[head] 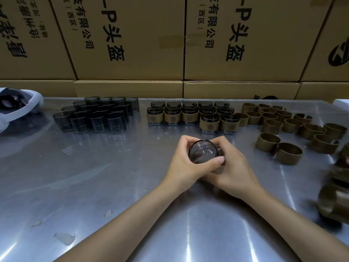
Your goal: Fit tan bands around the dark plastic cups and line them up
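Both my hands wrap around one dark see-through plastic cup [203, 151] above the middle of the metal table. My left hand [186, 164] curls round its left side with the thumb across the front. My right hand [233, 164] grips the right side, where a bit of tan band [220, 169] shows under the thumb. Several bare dark cups [98, 116] stand grouped at the back left. Several banded cups [190, 115] stand in rows at the back centre. Loose tan bands [279, 118] lie scattered on the right.
The steel table [94, 186] carries a few scraps of clear film [65, 238] at the front left. Stacked cardboard boxes [130, 38] wall off the back. A white and grey object [17, 104] sits at the far left edge. More bands, blurred, lie at the right edge [334, 201].
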A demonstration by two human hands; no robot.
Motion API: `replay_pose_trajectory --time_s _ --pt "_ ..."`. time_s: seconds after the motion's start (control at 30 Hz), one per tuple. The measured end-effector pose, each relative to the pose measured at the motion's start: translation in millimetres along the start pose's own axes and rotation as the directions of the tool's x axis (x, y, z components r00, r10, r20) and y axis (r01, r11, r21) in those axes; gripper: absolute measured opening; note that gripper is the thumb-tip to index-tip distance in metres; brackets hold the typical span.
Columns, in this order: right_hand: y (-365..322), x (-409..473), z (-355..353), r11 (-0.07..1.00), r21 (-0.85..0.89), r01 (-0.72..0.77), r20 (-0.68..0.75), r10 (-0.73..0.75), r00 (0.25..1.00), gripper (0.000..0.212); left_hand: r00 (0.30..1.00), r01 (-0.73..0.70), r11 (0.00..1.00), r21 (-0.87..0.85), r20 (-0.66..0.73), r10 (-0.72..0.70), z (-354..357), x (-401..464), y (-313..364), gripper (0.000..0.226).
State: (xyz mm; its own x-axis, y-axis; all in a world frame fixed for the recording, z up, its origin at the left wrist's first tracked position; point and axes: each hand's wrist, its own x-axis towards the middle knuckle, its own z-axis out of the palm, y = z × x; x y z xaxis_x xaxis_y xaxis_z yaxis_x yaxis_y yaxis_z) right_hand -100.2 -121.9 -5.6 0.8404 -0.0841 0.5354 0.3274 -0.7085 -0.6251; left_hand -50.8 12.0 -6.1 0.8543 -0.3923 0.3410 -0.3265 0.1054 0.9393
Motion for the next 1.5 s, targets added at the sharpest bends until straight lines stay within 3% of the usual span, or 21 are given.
replay_pose_trajectory --time_s 0.1,0.17,0.27,0.37,0.47,0.53,0.63,0.8,0.9,1.0,1.13,1.2,1.3,1.37,1.5 --pt "-4 -1 3 0.995 -0.086 0.059 0.021 -0.058 0.998 0.049 0.993 0.036 0.999 0.013 -0.109 -0.035 4 -2 4 0.033" --pt "-3 0 2 0.997 -0.075 0.019 0.037 -0.016 0.999 0.053 0.985 0.131 0.989 -0.074 -0.100 -0.138 2 0 9 0.022" --pt "-6 1 0 0.975 0.188 -0.122 0.001 0.124 0.992 0.057 0.978 0.209 0.955 -0.211 0.065 -0.199 -4 1 12 0.044" --pt "-9 5 -3 0.794 0.549 -0.262 0.039 0.289 0.957 0.069 0.986 0.033 0.996 -0.080 0.166 -0.019 -3 -6 10 0.061" --pt "-14 7 -9 0.544 0.726 -0.419 0.215 0.400 0.891 0.061 0.974 -0.176 0.962 0.208 0.181 0.139 -1 -8 8 0.081" --pt "-16 8 -11 0.468 0.731 -0.496 0.339 0.383 0.860 0.060 0.961 -0.268 0.922 0.278 0.144 0.236 -1 -8 9 0.083" --pt "-17 9 -12 0.452 0.688 -0.568 0.453 0.344 0.822 0.065 0.939 -0.340 0.880 0.331 0.071 0.336 -1 -8 13 0.076" --pt "-20 10 -13 0.332 0.669 -0.665 0.537 0.402 0.742 0.068 0.947 -0.298 0.889 0.348 -0.010 0.321 0 -13 20 0.061" --pt "-21 11 -6 0.331 0.647 -0.687 0.497 0.500 0.709 0.073 0.953 -0.273 0.904 0.328 -0.036 0.301 7 -16 23 0.059" --pt "-21 12 3 0.375 0.675 -0.635 0.383 0.558 0.736 0.068 0.971 -0.190 0.961 0.201 -0.105 0.214 14 -19 24 0.056" --pt "-23 10 9 0.491 0.673 -0.553 0.269 0.534 0.801 0.071 0.981 -0.004 0.999 -0.039 -0.192 -0.003 18 -18 29 0.022" --pt "-23 9 9 0.497 0.669 -0.553 0.272 0.529 0.804 0.070 0.976 0.112 0.974 -0.196 -0.162 -0.144 18 -18 32 0.013" --pt "-22 10 3 0.426 0.698 -0.576 0.325 0.528 0.785 0.066 0.972 0.209 0.927 -0.312 -0.042 -0.233 16 -18 33 0.036" --pt "-21 11 -3 0.342 0.718 -0.606 0.388 0.527 0.756 0.064 0.978 0.206 0.925 -0.318 0.039 -0.204 14 -17 33 0.043" --pt "-17 11 -14 0.242 0.694 -0.678 0.508 0.503 0.699 0.065 0.980 0.125 0.961 -0.247 0.183 -0.080 8 -12 28 0.035"
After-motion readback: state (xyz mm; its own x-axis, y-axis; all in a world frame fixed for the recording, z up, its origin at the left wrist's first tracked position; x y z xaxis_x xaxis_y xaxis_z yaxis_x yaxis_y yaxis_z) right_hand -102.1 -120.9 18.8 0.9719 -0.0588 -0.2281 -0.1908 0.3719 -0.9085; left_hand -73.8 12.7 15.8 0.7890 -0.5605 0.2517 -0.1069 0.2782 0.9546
